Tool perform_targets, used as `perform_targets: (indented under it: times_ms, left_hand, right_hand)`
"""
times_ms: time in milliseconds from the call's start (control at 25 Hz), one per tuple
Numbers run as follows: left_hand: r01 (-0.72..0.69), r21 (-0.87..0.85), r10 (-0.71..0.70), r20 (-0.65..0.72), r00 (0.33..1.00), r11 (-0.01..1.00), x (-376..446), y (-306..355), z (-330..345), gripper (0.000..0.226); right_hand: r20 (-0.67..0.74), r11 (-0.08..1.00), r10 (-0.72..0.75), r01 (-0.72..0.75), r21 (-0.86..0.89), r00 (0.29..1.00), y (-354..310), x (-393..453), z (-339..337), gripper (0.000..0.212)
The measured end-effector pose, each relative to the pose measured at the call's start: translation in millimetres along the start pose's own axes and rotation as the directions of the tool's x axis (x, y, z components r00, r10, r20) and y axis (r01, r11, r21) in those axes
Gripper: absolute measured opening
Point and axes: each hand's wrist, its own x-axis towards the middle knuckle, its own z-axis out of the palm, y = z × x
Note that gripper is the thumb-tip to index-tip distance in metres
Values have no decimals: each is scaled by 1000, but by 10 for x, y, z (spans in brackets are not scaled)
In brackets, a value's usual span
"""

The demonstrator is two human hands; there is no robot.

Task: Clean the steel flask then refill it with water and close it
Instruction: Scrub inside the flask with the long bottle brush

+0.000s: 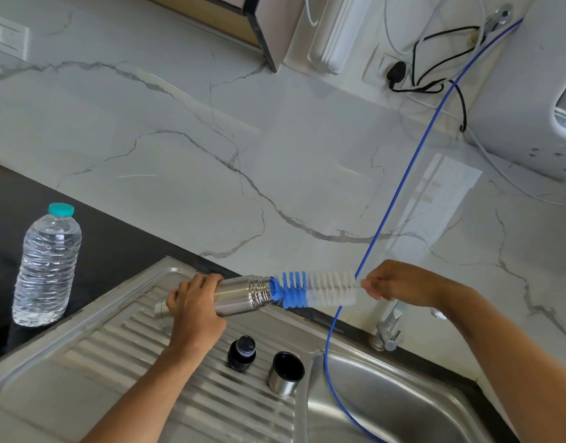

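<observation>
The left hand [192, 306] wraps its fingers and thumb around the body of the steel flask [240, 295], holding it on its side in the air above the ribbed draining board [115, 353], open mouth pointing right. The right hand [393, 284] pinches the handle end of a bottle brush [310, 289] between curled fingers and thumb. The brush lies level and in line with the flask; its blue bristle tip sits at the threaded mouth, while the white bristles are outside.

On the draining board, below the flask, stand a black stopper [241, 353] and, just beside it to the right, a steel cup lid [285, 374] with its dark open side up; the two are apart. To their right is the sink basin [419, 407], with a tap [387, 330] at its far edge. A thin blue tube [412, 167] runs from the upper right down the marble wall [179, 139], passes the brush and curves into the basin. A clear plastic water bottle [46, 266] with a teal cap stands upright on the dark counter [115, 238] at left, well apart from the flask. A black plug and cables [435, 78] hang on the wall at upper right.
</observation>
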Motion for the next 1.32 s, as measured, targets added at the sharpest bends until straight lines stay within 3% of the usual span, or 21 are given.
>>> perform_targets:
  times_ms: [80, 160, 240, 320, 440, 680, 960, 1320]
  left_hand:
    - [-4, 5, 4, -1, 1000, 1000, -2, -1, 6, 74]
    - [-3, 7, 4, -1, 1000, 1000, -7, -3, 11, 74]
    - [4, 8, -4, -7, 1000, 1000, -1, -12, 10, 75]
    - [11, 8, -10, -8, 1000, 1000, -4, -6, 17, 74]
    - [8, 8, -8, -2, 1000, 1000, -15, 14, 23, 75]
    - [17, -10, -17, -9, 1000, 1000, 1, -3, 26, 75]
    - [18, 4, -18, -17, 1000, 1000, 9, -19, 4, 75]
    - [97, 4, -97, -38, 995, 995, 26, -54, -53, 77]
  right_hand:
    - [177, 962, 89, -130, 239, 980, 12, -11, -16, 49]
    - [184, 961, 113, -155, 229, 976, 53, -2, 33, 42]
    - [-30, 999, 29, -27, 47, 999, 119, 10, 127, 30]
    - [-264, 979, -130, 83, -184, 956, 164, -20, 208, 28]
    - [-380, 934, -253, 122, -336, 890, 158, -95, 262, 27]
    - [-287, 955, -132, 45, -292, 949, 98, -84, 171, 31]
    - [-115, 999, -33, 33, -2, 993, 158, -34, 163, 43]
    - [-172, 995, -1, 19, 103, 985, 361, -145, 171, 43]
